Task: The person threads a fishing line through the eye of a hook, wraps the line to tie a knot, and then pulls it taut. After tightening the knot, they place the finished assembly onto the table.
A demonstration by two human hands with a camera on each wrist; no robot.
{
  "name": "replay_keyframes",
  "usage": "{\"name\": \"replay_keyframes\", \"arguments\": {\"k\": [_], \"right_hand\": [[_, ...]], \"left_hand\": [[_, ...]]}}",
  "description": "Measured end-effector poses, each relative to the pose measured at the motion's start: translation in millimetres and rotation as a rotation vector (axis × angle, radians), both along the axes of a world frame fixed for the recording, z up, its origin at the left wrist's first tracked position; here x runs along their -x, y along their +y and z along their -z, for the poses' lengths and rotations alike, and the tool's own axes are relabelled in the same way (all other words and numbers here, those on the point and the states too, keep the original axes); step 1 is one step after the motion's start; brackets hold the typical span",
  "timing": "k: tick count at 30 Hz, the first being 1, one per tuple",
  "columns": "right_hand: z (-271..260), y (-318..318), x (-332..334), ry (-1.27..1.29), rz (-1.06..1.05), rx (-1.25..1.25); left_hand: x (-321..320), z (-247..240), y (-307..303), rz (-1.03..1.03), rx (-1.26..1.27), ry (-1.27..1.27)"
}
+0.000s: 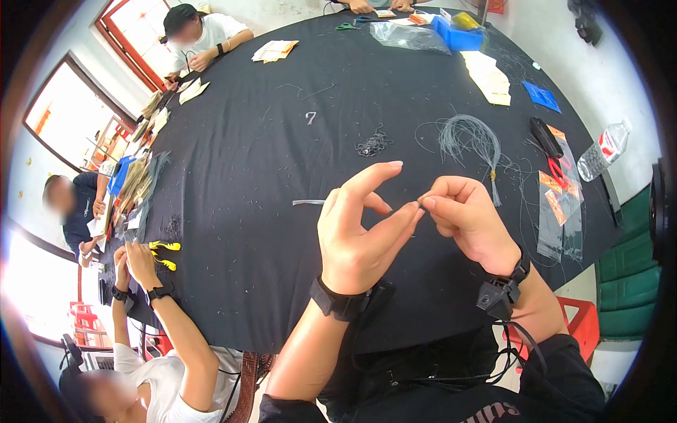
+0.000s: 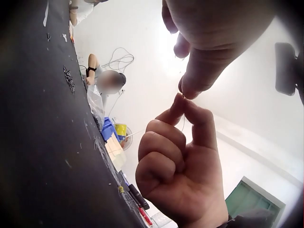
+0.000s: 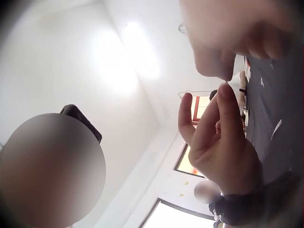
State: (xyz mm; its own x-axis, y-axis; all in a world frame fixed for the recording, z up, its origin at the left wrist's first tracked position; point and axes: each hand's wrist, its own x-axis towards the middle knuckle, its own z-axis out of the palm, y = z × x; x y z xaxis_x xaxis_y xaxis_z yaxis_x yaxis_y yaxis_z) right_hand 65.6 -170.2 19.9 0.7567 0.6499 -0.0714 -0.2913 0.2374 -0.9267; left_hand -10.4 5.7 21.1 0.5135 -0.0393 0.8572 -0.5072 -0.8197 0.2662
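In the middle of the head view, my left hand (image 1: 356, 236) and right hand (image 1: 469, 218) meet fingertip to fingertip above the black table. The right hand's thumb and index finger pinch a thin line (image 2: 184, 124), which hangs in front of its palm in the left wrist view; its other fingers are curled in. My left thumb and a finger pinch a tiny piece at the same spot, mostly hidden by the fingertips, and I cannot tell what it is. Another left finger stands raised and apart. Beyond the hands lie a heap of small dark pieces (image 1: 374, 143) and a coil of grey line (image 1: 495, 166).
A short clear strip (image 1: 305, 202) lies left of my left hand. On the right are red-handled scissors (image 1: 557, 173), plastic bags (image 1: 553, 236), a water bottle (image 1: 606, 150) and a blue packet (image 1: 541, 96). A blue box (image 1: 458, 35) stands far back. Other people sit around the table.
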Motion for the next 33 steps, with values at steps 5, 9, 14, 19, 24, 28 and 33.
{"name": "replay_keyframes", "arguments": {"k": [5, 9, 14, 19, 24, 28, 33], "right_hand": [[2.2, -0.5, 0.3, 0.009, 0.004, -0.007], [-4.9, -1.9, 0.1, -0.012, -0.021, -0.002], [-8.8, -2.7, 0.2, -0.069, -0.028, 0.023], [-7.4, -2.0, -1.1, -0.103, -0.052, 0.017], [-5.0, -2.3, -2.8, -0.145, -0.059, 0.01], [-4.1, -3.1, -4.1, -0.165, -0.071, 0.031], [-6.3, -3.8, -3.7, -0.17, -0.084, 0.066]], "left_hand": [[-0.1, -1.1, -1.6, 0.009, 0.036, 0.028], [2.2, 1.2, -5.3, 0.026, 0.359, 0.2], [0.8, 2.7, -3.2, 0.12, 0.525, 0.279], [0.2, 7.1, -2.6, 0.184, 0.681, 0.376], [3.0, 4.0, -5.6, 0.316, 0.938, 0.469], [2.8, 4.1, -6.3, 0.403, 1.096, 0.528], [-0.1, 10.4, -0.4, 0.436, 1.254, 0.641]]}}
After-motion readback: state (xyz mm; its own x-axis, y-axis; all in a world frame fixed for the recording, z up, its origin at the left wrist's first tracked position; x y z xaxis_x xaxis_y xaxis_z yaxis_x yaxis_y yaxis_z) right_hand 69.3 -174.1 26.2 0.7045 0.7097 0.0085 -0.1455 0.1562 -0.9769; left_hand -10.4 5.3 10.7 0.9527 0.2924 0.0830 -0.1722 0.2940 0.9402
